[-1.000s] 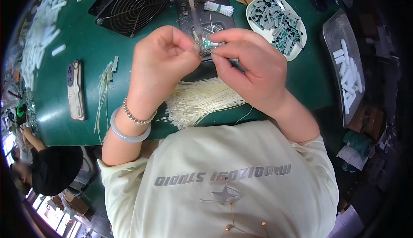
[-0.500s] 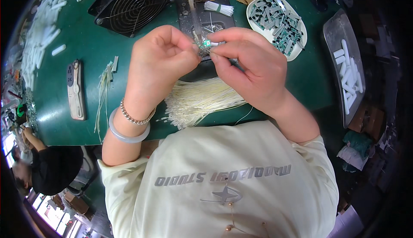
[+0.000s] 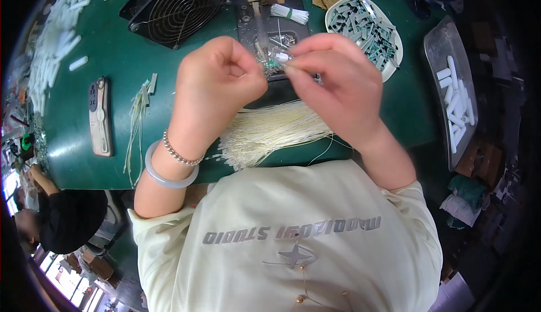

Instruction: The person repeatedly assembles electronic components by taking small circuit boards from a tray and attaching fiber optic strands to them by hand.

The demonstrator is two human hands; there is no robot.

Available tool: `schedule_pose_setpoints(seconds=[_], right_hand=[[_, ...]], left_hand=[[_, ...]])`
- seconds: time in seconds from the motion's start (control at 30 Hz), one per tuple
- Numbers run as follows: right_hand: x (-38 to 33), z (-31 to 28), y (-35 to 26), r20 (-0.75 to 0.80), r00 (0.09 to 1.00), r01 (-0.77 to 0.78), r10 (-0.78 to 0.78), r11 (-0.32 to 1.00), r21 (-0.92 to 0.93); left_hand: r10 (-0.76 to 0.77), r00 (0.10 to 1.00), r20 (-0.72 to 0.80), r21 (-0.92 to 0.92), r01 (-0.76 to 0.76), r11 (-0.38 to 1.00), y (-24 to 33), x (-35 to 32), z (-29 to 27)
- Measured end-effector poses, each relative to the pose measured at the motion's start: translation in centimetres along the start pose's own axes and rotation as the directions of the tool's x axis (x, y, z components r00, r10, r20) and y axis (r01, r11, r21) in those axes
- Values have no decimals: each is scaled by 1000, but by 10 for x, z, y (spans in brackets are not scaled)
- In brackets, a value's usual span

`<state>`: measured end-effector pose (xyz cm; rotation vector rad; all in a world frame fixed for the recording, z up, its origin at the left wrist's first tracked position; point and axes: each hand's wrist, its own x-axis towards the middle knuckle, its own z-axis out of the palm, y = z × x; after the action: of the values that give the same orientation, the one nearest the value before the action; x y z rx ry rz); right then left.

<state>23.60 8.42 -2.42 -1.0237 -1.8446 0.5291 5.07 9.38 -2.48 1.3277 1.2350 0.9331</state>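
Note:
My right hand (image 3: 344,83) pinches a small circuit board (image 3: 282,58) between thumb and fingertips; its pale end shows at the tips, the rest is hidden by the fingers. Beside it, my left hand (image 3: 217,89) is closed with fingertips together, and whatever it holds is too small or hidden to make out. Between the two hands, a soldering iron (image 3: 259,27) points down over a dark base littered with metal bits (image 3: 276,44). A thick bundle of thin pale-yellow wires (image 3: 270,131) lies on the table below both hands.
Right of the iron stands a white dish (image 3: 398,52) heaped with small circuit boards. A metal tray (image 3: 466,67) with white tubes sits far right. A black fan (image 3: 174,7), a utility knife-like grey tool (image 3: 100,117) and loose wires (image 3: 136,114) lie left. Another person (image 3: 70,219) sits lower left.
My hands have moved apart a little. The right hand has drawn the circuit board slightly right and up, away from the left fingertips; the board's pale end now shows.

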Motion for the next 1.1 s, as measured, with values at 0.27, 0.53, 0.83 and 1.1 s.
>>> schedule_pose_setpoints(seconds=[0.27,0.53,0.83,1.1], right_hand=[[-7,-12,13,5,992,-125,125,986,106],[-12,-19,-3,-30,970,-232,240,959,164],[-17,-33,-25,153,980,106,-127,984,140],[-46,-31,-50,167,926,351,-340,935,-42]], left_hand=[[50,998,-27,58,-48,997,-11,-8,0],[130,991,26,389,-130,912,-6,-42,-15],[333,940,-70,312,-297,903,12,-75,6],[369,919,-137,198,-340,919,5,-92,28]])
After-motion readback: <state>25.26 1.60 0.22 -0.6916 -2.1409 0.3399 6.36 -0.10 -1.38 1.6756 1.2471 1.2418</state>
